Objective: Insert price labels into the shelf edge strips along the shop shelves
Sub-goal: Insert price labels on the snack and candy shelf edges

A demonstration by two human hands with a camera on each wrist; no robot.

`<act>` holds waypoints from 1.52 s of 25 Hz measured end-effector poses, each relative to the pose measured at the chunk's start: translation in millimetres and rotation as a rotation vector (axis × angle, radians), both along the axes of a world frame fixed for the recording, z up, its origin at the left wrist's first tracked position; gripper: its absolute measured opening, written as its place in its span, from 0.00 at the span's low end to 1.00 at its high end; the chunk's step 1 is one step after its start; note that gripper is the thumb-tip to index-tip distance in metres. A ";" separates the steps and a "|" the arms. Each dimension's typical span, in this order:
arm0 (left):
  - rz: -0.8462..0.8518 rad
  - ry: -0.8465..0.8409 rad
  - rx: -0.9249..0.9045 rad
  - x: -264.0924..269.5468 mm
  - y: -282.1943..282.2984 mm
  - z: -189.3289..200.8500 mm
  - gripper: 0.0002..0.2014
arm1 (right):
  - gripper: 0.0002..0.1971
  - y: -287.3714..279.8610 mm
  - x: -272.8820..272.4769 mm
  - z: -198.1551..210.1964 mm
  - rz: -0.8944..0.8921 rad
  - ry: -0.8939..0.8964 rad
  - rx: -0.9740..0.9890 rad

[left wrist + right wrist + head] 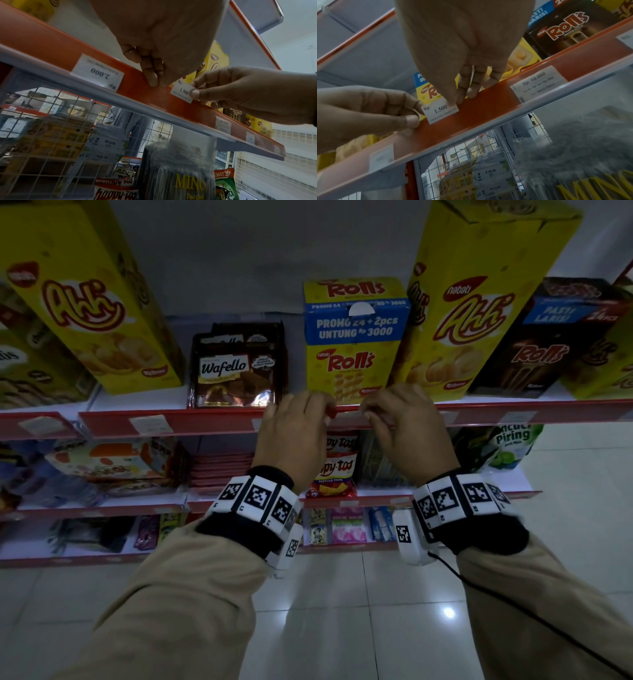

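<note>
1. Head view: I have both hands at the red shelf edge strip (212, 419), just below the yellow Rolls box (356, 337). The left hand (294, 436) and right hand (407, 429) have curled fingers; the label is hidden here.
2. Left wrist view: my right hand's thumb pinches the price label (181, 92) (marked 1.500) against the strip face; left fingertips (152, 79) press just beside it.
3. Right wrist view: the label's (440, 112) long axis runs nearly along the strip, slightly tilted, upper edge protruding. Right hand is nearer. White shelving, tiled floor.
</note>
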State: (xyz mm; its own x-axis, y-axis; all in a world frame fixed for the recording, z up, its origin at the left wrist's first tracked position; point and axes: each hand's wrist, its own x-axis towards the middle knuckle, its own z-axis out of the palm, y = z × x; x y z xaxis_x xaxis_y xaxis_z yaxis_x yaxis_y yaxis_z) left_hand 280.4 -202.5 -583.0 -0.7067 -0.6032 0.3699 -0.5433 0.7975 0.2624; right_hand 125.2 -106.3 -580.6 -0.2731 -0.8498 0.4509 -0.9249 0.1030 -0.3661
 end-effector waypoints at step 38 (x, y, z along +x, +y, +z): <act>-0.018 -0.092 -0.158 22.4 2.3 6.6 0.21 | 0.13 6.9 19.7 9.1 -0.129 0.097 0.191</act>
State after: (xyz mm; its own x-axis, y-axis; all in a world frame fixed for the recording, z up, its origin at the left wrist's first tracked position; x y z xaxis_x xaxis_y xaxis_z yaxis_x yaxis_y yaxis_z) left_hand 302.7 -200.2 -576.4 -0.7521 -0.5298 0.3921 -0.5448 0.8345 0.0826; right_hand 144.9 -99.4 -571.5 -0.3482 -0.8831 0.3145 -0.9294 0.2815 -0.2387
